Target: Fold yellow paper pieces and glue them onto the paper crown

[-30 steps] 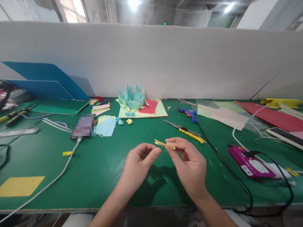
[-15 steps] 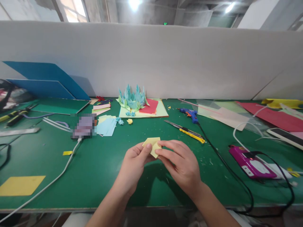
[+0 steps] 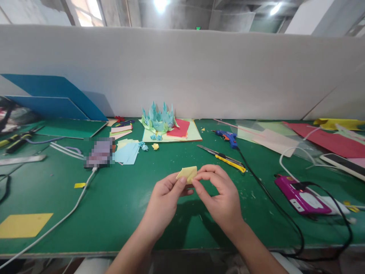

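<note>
A small folded piece of pale yellow paper (image 3: pixel 188 173) is held up above the green table, near its middle. My left hand (image 3: pixel 169 194) grips it from the left, thumb on top and fingers beneath. At its right edge, the thumb and fingertips of my right hand (image 3: pixel 221 192) pinch the paper. Beyond the hands stands a blue and green folded-paper piece (image 3: pixel 158 118). A small yellow folded-paper piece (image 3: pixel 155 146) and some small blue ones (image 3: pixel 144 146) lie in front of it.
A yellow utility knife (image 3: pixel 230 161) and a blue glue gun (image 3: pixel 226 137) lie ahead on the right. The purple power strip (image 3: pixel 302 196) sits at right with cables. Blue paper sheets (image 3: pixel 127 153), a blurred-out device (image 3: pixel 99 152) and a yellow sheet (image 3: pixel 25 225) are on the left.
The yellow paper has turned and now shows a different, slanted outline. My right fingers have shifted from lying over its face to its right edge.
</note>
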The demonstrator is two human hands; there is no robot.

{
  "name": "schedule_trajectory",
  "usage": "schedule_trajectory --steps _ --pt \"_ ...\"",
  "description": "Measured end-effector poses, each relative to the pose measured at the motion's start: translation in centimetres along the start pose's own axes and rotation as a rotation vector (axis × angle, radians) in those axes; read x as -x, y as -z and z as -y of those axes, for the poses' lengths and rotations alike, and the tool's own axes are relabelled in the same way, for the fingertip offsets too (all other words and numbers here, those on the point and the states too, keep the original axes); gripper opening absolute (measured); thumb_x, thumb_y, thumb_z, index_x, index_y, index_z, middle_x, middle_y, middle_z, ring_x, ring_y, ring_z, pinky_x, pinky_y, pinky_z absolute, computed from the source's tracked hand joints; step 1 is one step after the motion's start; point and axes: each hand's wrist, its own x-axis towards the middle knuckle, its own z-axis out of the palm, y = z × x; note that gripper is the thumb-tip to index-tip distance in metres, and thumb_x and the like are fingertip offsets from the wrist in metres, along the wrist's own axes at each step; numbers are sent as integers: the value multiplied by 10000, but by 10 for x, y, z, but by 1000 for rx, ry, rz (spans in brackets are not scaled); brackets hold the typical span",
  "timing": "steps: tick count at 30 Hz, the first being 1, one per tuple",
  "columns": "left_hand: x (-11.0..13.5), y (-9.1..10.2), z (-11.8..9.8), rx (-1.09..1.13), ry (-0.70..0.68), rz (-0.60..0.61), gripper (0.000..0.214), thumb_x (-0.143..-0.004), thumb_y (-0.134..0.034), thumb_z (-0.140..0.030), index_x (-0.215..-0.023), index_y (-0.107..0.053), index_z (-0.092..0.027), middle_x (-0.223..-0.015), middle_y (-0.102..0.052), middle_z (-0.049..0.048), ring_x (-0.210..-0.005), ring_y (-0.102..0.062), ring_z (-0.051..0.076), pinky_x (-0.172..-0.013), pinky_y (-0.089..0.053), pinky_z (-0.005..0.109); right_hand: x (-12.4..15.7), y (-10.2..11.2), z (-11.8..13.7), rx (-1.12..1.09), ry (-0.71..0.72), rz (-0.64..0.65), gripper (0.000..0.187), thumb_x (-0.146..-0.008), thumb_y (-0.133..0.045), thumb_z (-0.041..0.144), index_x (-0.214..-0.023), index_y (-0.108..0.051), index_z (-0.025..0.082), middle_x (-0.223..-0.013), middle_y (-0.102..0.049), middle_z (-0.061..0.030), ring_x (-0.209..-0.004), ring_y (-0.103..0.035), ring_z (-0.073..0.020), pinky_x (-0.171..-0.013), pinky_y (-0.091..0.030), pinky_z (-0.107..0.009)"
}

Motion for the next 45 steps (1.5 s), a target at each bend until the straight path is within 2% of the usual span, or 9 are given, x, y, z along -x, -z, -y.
schedule_trajectory --steps 9,14,20,23,27,30,33,39,45 --pt "-1 -4 3 -51 -58 32 327 -686 -740 -441 -863 -768 -167 -902 -768 72 -806 -682 207 -790 -547 327 1 0 -1 -17 -97 14 122 -797 -619 170 -687 -598 219 -788 -609 -17 -747 -609 -165 -682 -514 -284" --pt "-1 -5 5 -59 -51 16 375 -634 -783 -401 -925 -762 -164 -909 -772 75 -839 -681 211 -816 -543 328 0 0 -2 -27 -107 13 129 -798 -618 170 -682 -593 220 -785 -606 -18 -739 -607 -165 -671 -516 -284" --pt "0 -6 6 -80 -84 -7 302 -658 -757 -394 -841 -756 -154 -833 -765 62 -770 -666 194 -771 -546 321 2 -1 -2 -38 -114 18 137 -803 -619 177 -678 -580 217 -788 -595 -15 -763 -596 -161 -695 -509 -284" --pt "0 -6 4 -110 -82 -22 276 -666 -745 -389 -802 -743 -149 -784 -753 55 -736 -652 180 -720 -541 295 4 -4 -5 -142 -213 -15 77 -778 -645 211 -762 -570 218 -785 -595 -11 -750 -594 -159 -677 -517 -284" --pt "0 -7 0 -94 -63 -48 226 -643 -752 -343 -752 -701 -151 -702 -723 29 -662 -635 151 -656 -531 264 2 -4 -4 -402 -442 40 196 -747 -674 291 -900 -586 207 -788 -631 -16 -706 -615 -150 -632 -538 -268" --pt "1 -9 -1 -69 -21 -83 256 -608 -760 -299 -785 -627 -170 -617 -683 -19 -568 -606 118 -617 -517 249 0 -2 -2 -534 -543 154 187 -741 -675 336 -835 -612 188 -740 -641 -19 -658 -614 -147 -595 -540 -261" --pt "2 -8 1 -79 -13 -78 317 -629 -738 -269 -855 -526 -203 -578 -672 -48 -559 -620 121 -630 -505 250 -2 0 -1 -599 -607 191 204 -718 -695 360 -769 -604 184 -688 -623 -4 -607 -599 -139 -573 -544 -263" --pt "5 -4 7 -339 -130 -110 323 -693 -687 -214 -962 -508 -226 -726 -751 -8 -652 -669 150 -641 -466 244 -4 2 -2 -625 -645 263 204 -688 -708 366 -739 -619 189 -689 -644 -9 -651 -629 -160 -629 -544 -286" --pt "1 -8 3 18 28 -52 464 -554 -830 -293 -898 -537 -186 -654 -729 -11 -590 -629 110 -634 -481 223 -2 -3 0 -779 -743 134 251 -679 -709 413 -712 -586 196 -683 -619 10 -622 -567 -128 -598 -508 -256"
